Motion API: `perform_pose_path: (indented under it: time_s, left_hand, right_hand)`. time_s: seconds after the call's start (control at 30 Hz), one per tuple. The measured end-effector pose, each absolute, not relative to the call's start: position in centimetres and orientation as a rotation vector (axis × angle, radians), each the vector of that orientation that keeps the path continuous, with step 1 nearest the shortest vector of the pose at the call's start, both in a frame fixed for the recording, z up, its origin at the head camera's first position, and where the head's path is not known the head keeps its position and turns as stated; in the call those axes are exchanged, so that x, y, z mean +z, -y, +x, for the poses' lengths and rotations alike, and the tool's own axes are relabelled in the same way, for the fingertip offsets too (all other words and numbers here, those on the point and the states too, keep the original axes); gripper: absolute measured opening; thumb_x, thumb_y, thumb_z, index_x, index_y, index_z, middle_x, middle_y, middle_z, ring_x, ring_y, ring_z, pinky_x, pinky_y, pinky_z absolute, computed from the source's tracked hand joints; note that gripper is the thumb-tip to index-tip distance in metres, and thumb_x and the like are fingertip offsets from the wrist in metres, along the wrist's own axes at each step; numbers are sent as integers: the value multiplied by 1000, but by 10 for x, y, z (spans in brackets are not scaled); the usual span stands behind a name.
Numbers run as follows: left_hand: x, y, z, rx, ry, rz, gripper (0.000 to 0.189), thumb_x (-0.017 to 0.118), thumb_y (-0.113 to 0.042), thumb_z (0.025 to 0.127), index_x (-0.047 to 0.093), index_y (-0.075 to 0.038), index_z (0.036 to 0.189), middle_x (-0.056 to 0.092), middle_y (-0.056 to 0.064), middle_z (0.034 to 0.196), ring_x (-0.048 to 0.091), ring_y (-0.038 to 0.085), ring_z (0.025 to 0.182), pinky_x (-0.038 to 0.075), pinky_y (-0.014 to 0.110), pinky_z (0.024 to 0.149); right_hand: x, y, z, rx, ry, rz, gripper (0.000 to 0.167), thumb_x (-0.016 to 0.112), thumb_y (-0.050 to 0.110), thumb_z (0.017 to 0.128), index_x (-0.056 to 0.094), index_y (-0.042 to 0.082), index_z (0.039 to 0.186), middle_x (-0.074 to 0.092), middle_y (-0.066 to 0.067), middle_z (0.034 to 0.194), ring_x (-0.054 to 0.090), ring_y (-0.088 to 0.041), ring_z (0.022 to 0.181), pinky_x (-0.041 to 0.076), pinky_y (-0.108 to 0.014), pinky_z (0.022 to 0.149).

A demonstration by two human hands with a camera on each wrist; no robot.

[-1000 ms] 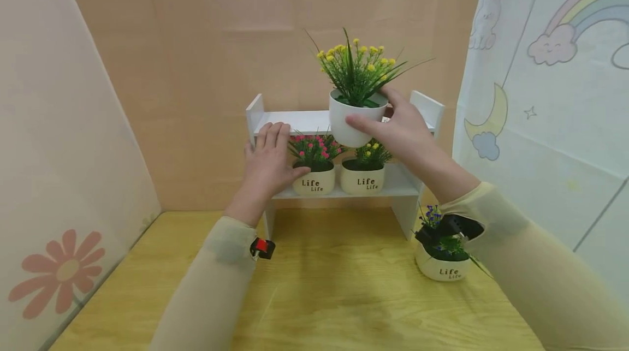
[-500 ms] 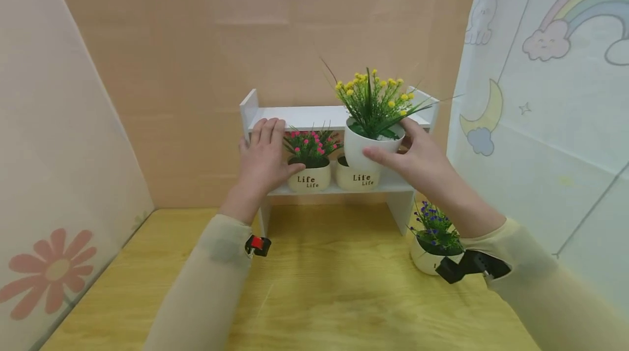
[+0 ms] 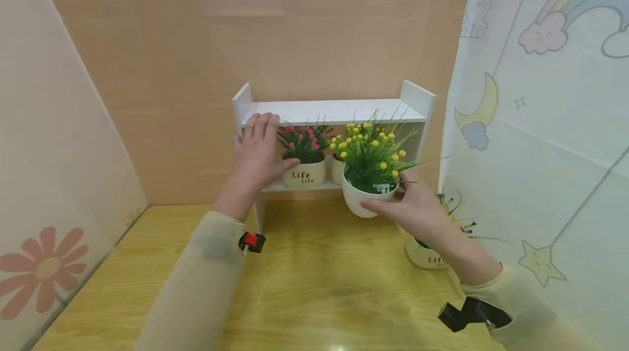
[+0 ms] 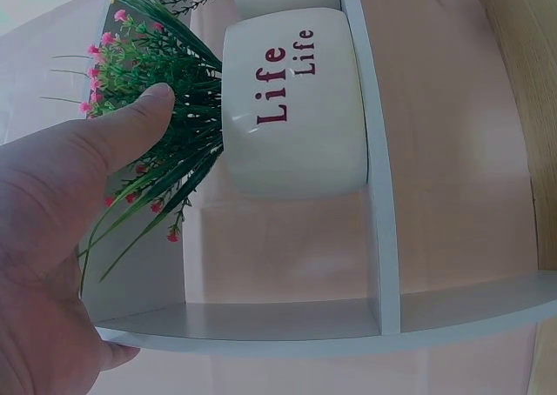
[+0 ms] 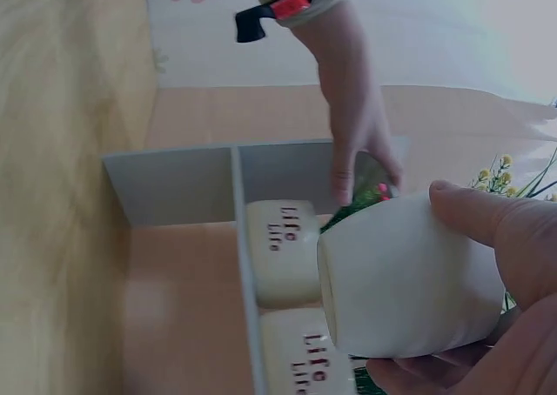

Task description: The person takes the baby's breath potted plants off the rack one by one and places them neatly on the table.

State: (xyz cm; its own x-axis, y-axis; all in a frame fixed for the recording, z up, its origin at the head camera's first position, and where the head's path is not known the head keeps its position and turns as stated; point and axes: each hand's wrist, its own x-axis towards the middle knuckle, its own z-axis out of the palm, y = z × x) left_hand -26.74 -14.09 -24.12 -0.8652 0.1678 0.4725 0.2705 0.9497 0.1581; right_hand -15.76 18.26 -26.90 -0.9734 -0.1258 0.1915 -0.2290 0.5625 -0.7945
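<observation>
My right hand (image 3: 417, 209) grips a white flowerpot (image 3: 366, 202) with yellow flowers, thumb on the near side and fingers behind. The pot hangs in front of the white shelf (image 3: 329, 112), at about the height of its middle board. My left hand (image 3: 255, 154) rests on the shelf's upper left corner, fingers over the top board and thumb held out straight. Near that thumb, on the middle board, stands a cream "Life" pot (image 3: 303, 174) with pink flowers. A second cream "Life" pot (image 5: 306, 351) beside it is mostly hidden in the head view by the held plant.
On the wooden table (image 3: 304, 285) at right, a cream "Life" pot (image 3: 426, 255) with purple-blue flowers is partly covered by my right forearm. Behind the shelf hangs a plain tan backdrop (image 3: 236, 40). A printed white curtain (image 3: 555, 138) borders the right side.
My right hand has lowered the yellow-flower pot from above the top board to in front of the middle board. My left hand keeps its place on the shelf corner.
</observation>
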Motion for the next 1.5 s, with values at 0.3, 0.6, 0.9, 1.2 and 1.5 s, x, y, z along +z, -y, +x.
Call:
perform_pose_path:
  time_s: [0.3, 0.6, 0.9, 1.2, 1.5]
  left_hand:
    - [-238, 142, -262, -317, 2648, -308, 115, 86, -61, 92, 20, -12, 174, 23, 14, 179, 9, 37, 167, 11, 78, 127]
    - [-236, 142, -261, -313, 2650, -315, 114, 84, -61, 94, 20, -12, 174, 23, 14, 179, 9, 36, 167, 12, 77, 127]
    - [-236, 142, -262, -311, 2636, -304, 114, 85, -62, 92, 21, -13, 173, 24, 13, 177, 10, 36, 167, 12, 76, 127]
    - [-239, 140, -262, -311, 2636, -310, 114, 85, -63, 92, 21, -14, 173, 25, 12, 178, 10, 36, 167, 14, 76, 126]
    - [-238, 142, -262, -319, 2634, -314, 113, 85, -62, 92, 22, -12, 172, 25, 13, 177, 10, 36, 166, 14, 77, 126]
  right_hand:
    - [-324, -178, -151, 1424, 2669, 316, 99, 91, 53, 91, 40, 14, 166, 45, -16, 156, 65, -37, 116, 58, -46, 85]
    - [-375, -177, -157, 1551, 2608, 276, 98, 94, 41, 91, 41, 9, 167, 34, -19, 173, 34, -45, 159, 41, -63, 121]
    - [-400, -179, -158, 1441, 2734, 107, 122, 95, 49, 87, 26, -6, 170, 24, -30, 176, 37, -58, 153, 42, -68, 118]
    - [-424, -185, -160, 1399, 2767, 81, 121, 95, 46, 88, 24, -12, 168, 22, -34, 175, 34, -59, 154, 35, -69, 122]
    - [-440, -192, -166, 1358, 2790, 56, 124, 95, 47, 87, 24, -14, 167, 23, -36, 174, 37, -56, 153, 34, -67, 123]
